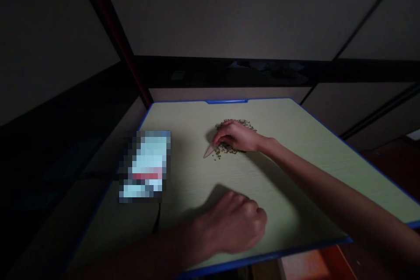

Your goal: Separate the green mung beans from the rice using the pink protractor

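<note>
My right hand (234,134) reaches over a loose pile of small brown seed-like grains (226,149) on the pale table. Its fingers are pinched around a thin, pale, pointed piece (208,152), whose tip angles down toward the tabletop beside the grains. What kind of tool it is does not show, and the fingers hide its other end. Nearer the front edge, my left hand (238,223) lies curled in a fist with its back turned up. Its fingertips and palm are out of sight, so anything inside is hidden.
On the left of the table (282,179) is a bright, pixelated phone-like screen (149,155), with a dark cable (157,218) by it. The table has a blue rim and a blue handle (227,101) at the far edge. Below the front edge is an orange box (337,262).
</note>
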Demonstrator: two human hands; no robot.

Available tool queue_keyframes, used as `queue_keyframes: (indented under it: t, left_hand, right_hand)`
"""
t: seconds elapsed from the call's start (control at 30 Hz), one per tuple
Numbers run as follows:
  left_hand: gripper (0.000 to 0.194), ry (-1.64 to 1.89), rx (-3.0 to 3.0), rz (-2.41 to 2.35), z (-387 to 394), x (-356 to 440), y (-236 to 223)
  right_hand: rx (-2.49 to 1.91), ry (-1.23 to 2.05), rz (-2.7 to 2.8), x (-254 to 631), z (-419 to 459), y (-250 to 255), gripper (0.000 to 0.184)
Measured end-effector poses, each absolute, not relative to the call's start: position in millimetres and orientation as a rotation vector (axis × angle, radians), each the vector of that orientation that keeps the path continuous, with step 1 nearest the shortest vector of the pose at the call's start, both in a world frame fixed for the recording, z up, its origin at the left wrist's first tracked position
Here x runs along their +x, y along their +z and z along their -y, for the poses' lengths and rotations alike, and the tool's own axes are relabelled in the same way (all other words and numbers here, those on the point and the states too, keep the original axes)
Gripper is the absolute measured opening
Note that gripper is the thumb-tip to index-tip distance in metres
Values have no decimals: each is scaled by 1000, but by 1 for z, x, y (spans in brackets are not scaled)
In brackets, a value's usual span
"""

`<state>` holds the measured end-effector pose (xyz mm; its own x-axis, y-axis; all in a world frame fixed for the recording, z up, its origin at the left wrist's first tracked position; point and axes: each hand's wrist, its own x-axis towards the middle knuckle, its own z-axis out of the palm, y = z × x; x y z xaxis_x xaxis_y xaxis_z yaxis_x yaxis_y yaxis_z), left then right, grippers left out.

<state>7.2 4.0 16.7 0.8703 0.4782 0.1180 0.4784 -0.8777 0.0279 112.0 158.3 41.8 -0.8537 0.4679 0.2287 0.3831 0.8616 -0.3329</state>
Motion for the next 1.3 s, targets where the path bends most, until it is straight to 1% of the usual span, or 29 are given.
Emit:
queue_keyframes:
  t: [0.13, 0.33, 0.47, 0.57, 0.6, 0.7, 0.8, 1.0, 1.3]
  left_hand:
    - [15, -180, -3038, 787, -5, 8, 18]
    - [16, -195, -3028, 747, -5, 10, 16]
    - [14, -151, -3052, 749, -4, 12, 17]
    - [12, -163, -3076, 730, -3, 12, 16]
    - [12, -187, -3080, 726, -3, 12, 15]
    - [11, -239, -3095, 703, -3, 12, 13]
    - [10, -148, -3130, 669, -4, 12, 14]
    - [12, -5, -3188, 666, -4, 13, 19]
    - [13, -169, -3130, 678, -4, 11, 21]
  right_hand:
    - [-602, 407, 2750, 118, -147, 45, 23]
    - [-555, 402, 2727, 134, -133, 47, 27]
    - [-518, 420, 2647, 141, -133, 51, 26]
    - [-648, 406, 2566, 137, -150, 55, 23]
    - [-766, 391, 2516, 133, -159, 56, 23]
    - [-894, 350, 2425, 115, -194, 52, 25]
    - [-971, 310, 2384, 98, -226, 45, 26]
    - [-916, 343, 2529, 85, -241, 42, 26]
    - [-754, 450, 2751, 103, -216, 53, 25]
